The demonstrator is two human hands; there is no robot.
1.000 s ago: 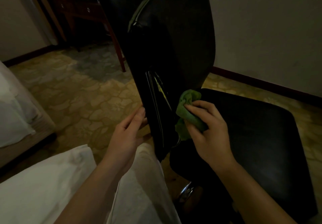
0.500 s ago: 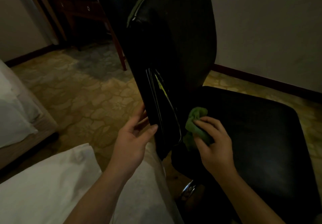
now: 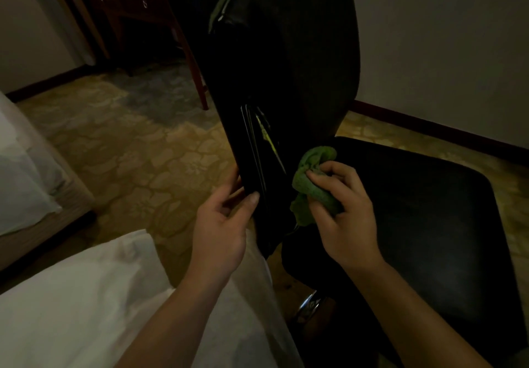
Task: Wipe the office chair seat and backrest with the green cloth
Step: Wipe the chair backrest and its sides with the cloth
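Both hands worked at the backrest point(image 3: 286, 67): the right hand point(image 3: 340, 213) clenched the bunched green cloth point(image 3: 310, 184) against its lower front, higher than half a second before, when the cloth was down near the seat point(image 3: 415, 210). Left hand point(image 3: 221, 224) now pinched the backrest's lower edge, thumb in front and fingers behind, a firmer hold than earlier.

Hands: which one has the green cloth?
The right hand, bunching the crumpled green cloth against the black backrest; the left hand grips the backrest's edge.
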